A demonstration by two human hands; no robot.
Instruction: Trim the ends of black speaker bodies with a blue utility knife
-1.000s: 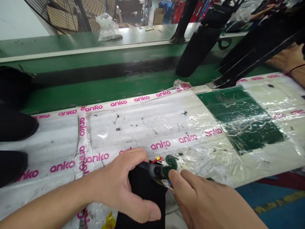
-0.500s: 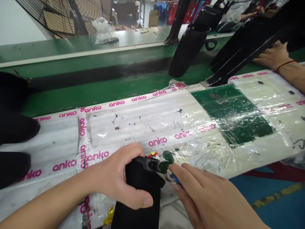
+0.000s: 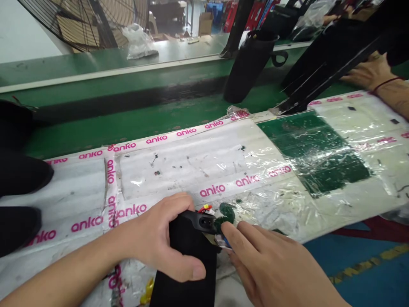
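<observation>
My left hand is wrapped around a black fabric-covered casing, thumb across its near face. At the casing's upper end sits a black plastic piece with a small recessed port. Red wires with small yellow and white connectors show just behind that piece. My right hand pinches a small blue and silver object against the right edge of the casing's top. The fingers hide most of this object, so its kind cannot be made out.
White sheeting with pink-lettered tape covers the bench. Black rounded pieces stand at left. Beyond runs a green belt bearing a black cylinder with a strap loop. A dark post and a co-worker's hand are at right.
My right hand has moved slightly left, bringing the small blue and silver object up against the casing's top edge. My left hand keeps its hold on the casing.
</observation>
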